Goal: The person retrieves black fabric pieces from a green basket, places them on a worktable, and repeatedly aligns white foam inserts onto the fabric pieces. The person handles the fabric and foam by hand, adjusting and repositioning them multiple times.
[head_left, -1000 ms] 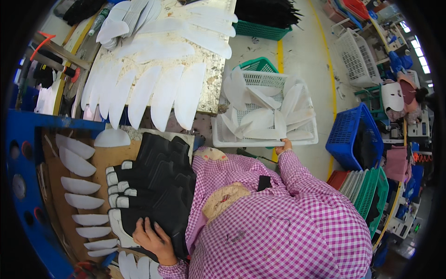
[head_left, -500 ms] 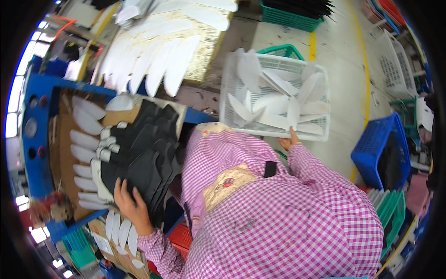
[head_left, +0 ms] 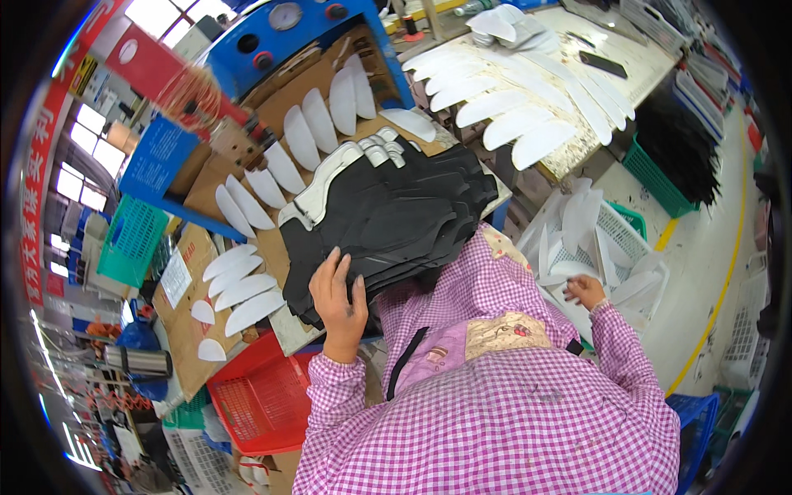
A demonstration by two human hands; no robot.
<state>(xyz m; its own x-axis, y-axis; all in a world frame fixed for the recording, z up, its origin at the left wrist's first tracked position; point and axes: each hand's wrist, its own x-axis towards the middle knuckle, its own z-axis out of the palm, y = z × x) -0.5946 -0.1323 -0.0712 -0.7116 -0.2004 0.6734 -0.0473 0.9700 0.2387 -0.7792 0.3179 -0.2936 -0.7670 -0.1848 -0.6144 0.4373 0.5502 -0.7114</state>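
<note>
Two hands are in view, and your left hand (head_left: 340,305) is by far the nearer to the black pile (head_left: 396,210). The pile lies at the middle of the frame, up and to the right of that hand, its long axis slanting from lower left to upper right. Your left fingers are straight and slightly apart, the thumb held off to the side; their tips overlap the pile's lower edge and look to rest on it, pinching nothing. White edging (head_left: 318,195) shows along the pile's upper left side. Past it, toward the blue machine (head_left: 309,37) at upper left, white pieces (head_left: 301,139) lie in a slanting row.

Your right hand (head_left: 587,290) is at the right of the frame, well apart from the pile, over the white basket (head_left: 624,233) with its loose cutouts (head_left: 582,219). Its fingers are curled; whether they pinch anything cannot be told. At upper right, the tabletop (head_left: 648,59) carries fanned blanks (head_left: 540,144). The red basket (head_left: 256,404) sits at lower left, beside your left sleeve.
</note>
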